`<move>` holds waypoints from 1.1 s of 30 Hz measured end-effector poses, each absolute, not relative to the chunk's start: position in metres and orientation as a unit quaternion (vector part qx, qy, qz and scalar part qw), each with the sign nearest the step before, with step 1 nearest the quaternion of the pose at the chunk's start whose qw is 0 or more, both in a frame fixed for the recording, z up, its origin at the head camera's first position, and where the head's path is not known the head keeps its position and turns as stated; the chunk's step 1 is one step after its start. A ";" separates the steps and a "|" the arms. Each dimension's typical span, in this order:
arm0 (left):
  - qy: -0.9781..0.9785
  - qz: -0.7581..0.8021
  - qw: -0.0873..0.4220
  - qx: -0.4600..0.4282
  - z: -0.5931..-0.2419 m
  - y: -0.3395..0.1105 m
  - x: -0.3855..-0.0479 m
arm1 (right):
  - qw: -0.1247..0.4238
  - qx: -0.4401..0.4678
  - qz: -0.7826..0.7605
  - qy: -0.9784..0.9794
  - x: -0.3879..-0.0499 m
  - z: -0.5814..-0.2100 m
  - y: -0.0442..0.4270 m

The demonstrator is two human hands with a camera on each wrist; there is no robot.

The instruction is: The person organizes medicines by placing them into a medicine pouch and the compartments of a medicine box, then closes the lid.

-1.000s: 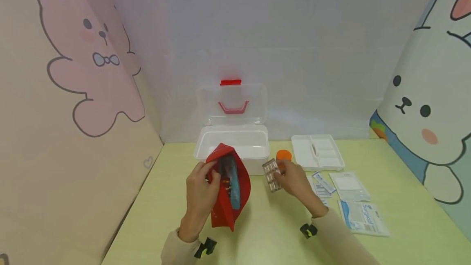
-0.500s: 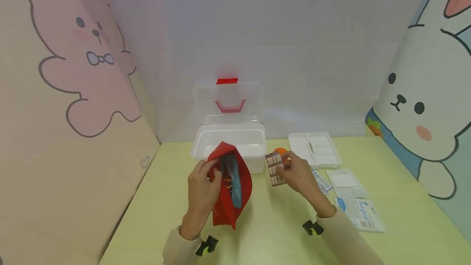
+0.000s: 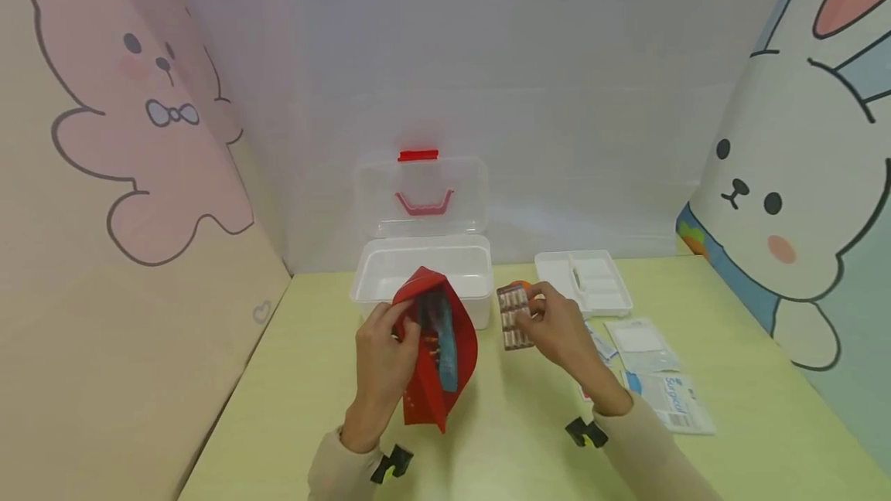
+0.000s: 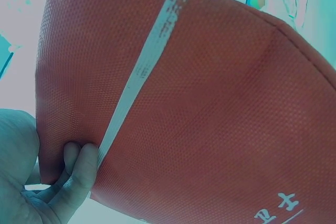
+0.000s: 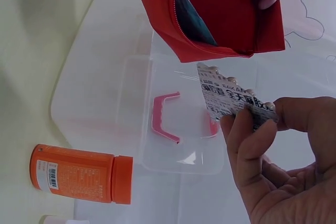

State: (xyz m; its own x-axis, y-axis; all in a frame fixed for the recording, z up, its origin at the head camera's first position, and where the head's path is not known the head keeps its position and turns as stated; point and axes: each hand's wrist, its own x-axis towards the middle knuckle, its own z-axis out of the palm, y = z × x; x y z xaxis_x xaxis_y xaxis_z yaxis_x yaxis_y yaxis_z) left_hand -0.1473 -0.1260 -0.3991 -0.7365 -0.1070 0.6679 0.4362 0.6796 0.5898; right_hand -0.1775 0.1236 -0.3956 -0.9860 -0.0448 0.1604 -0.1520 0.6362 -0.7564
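My left hand (image 3: 385, 358) pinches the rim of a red zip pouch (image 3: 421, 397), whose mouth gapes toward me. Inside the pouch a blue packet (image 3: 446, 354) shows; whatever lies deeper is hidden. In the left wrist view the fingers grip the fabric (image 4: 210, 87) beside a white stripe. My right hand (image 3: 560, 331) holds a capsule blister pack (image 3: 513, 318) between thumb and fingers, a short way right of the pouch. The right wrist view gives the printed foil back of the blister pack (image 5: 228, 95), apart from the pouch.
Behind the pouch stands a white plastic box (image 3: 476, 308) with its clear lid (image 3: 421, 184) raised. An orange bottle (image 5: 79, 174) is beside it, mostly hidden by my right hand in the head view. Farther right lie a divided white tray (image 3: 599, 281) and flat packets (image 3: 671, 400).
The blister pack in my right hand has been lifted slightly and turned more upright. My left hand keeps its hold on the pouch. The head view has shifted a little to the right.
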 end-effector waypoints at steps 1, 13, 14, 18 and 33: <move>-0.847 -0.389 0.348 -0.097 -0.399 -0.125 -0.148 | 0.067 0.057 0.426 -0.901 -0.177 -0.394 0.123; -0.843 -0.407 0.338 -0.097 -0.396 -0.115 -0.148 | 0.088 0.079 0.448 -0.886 -0.160 -0.377 0.117; -0.843 -0.407 0.338 -0.097 -0.395 -0.114 -0.148 | 0.092 0.083 0.449 -0.885 -0.159 -0.376 0.116; -0.842 -0.407 0.340 -0.100 -0.394 -0.111 -0.148 | 0.103 0.100 0.449 -0.882 -0.156 -0.374 0.108; -0.827 -0.397 0.377 -0.128 -0.390 -0.095 -0.151 | 0.079 0.109 0.466 -0.874 -0.155 -0.381 0.074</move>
